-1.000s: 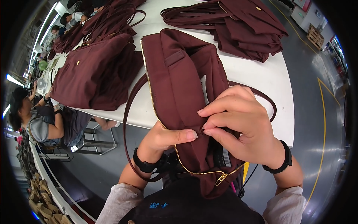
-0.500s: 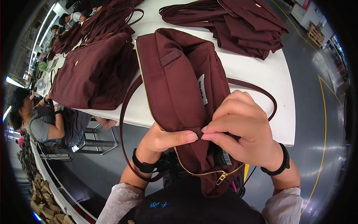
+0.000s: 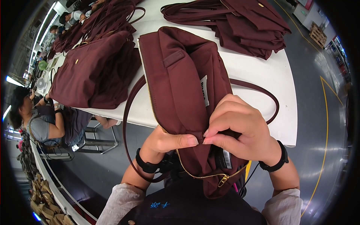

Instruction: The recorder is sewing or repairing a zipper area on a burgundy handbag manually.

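Observation:
A maroon fabric bag (image 3: pixel 170 80) lies unzipped over the table's near edge, its inside lining turned toward me. A gold-toothed zipper runs round its opening, with a gold zipper pull (image 3: pixel 223 180) near my body. My left hand (image 3: pixel 168 140) grips the bag's edge, thumb on top and fingers hidden beneath the fabric. My right hand (image 3: pixel 240 129) pinches a small spot of the lining seam between thumb and forefinger, just beside the left thumb tip. Anything tiny in that pinch cannot be made out. A white label (image 3: pixel 204 90) and a barcode tag (image 3: pixel 227 159) show inside.
Maroon bags are piled on the white table (image 3: pixel 258 75), one stack (image 3: pixel 97 71) at left and another (image 3: pixel 247 28) at the far right. A co-worker (image 3: pixel 48 120) sits at the left by a metal stool (image 3: pixel 99 141). Grey floor with yellow lines (image 3: pixel 325 120) lies right.
Both hands stay at the same seam with little movement. The right hand has shifted slightly left, its fingers still pinched. The bag has moved a little.

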The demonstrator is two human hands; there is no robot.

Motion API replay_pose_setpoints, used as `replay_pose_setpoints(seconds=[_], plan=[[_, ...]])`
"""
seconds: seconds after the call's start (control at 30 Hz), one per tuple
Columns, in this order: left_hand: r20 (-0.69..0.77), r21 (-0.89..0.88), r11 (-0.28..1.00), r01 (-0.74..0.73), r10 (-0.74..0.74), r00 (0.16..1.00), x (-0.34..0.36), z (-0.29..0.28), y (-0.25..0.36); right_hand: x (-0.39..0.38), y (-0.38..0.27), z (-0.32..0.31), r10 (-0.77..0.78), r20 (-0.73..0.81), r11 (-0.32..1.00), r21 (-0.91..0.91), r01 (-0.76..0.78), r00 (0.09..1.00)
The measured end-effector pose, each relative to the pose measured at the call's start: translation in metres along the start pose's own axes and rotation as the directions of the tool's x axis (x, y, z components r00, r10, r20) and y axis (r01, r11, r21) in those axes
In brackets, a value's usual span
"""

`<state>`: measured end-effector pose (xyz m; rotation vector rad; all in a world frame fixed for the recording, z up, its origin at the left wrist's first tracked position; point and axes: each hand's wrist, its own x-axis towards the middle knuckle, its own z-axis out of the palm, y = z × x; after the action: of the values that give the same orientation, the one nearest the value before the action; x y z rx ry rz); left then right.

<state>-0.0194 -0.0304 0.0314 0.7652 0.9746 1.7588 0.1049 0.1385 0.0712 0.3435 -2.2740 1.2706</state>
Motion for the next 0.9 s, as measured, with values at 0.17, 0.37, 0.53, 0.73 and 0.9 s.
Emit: replay_pose_setpoints(seconds=[0.17, 0.37, 0.53, 0.73, 0.9], plan=[[0.023, 0.015, 1.0, -0.013, 0.013, 1.0, 0.002, -0.005, -0.003, 0.001, 0.003, -0.002, 0.029, 0.055, 0.996, 0.086, -0.033, 0.998], [0.025, 0.03, 0.999, -0.012, 0.011, 1.0, 0.004, -0.002, 0.001, -0.002, 0.003, 0.001, 0.061, 0.002, 0.989, 0.131, -0.061, 0.998], [0.045, 0.04, 0.999, -0.013, 0.011, 0.999, 0.003, -0.003, -0.001, -0.002, -0.001, -0.002, -0.01, -0.039, 1.0, -0.008, 0.01, 0.999], [0.063, 0.084, 0.996, -0.011, 0.006, 0.998, 0.004, 0.0, 0.005, 0.006, -0.003, -0.013, -0.067, 0.101, 0.996, -0.059, 0.073, 0.993], [0.131, 0.099, 0.995, -0.013, 0.0, 0.991, 0.007, -0.003, 0.004, 0.019, 0.005, -0.021, -0.069, 0.227, 0.997, 0.046, 0.06, 0.972]])
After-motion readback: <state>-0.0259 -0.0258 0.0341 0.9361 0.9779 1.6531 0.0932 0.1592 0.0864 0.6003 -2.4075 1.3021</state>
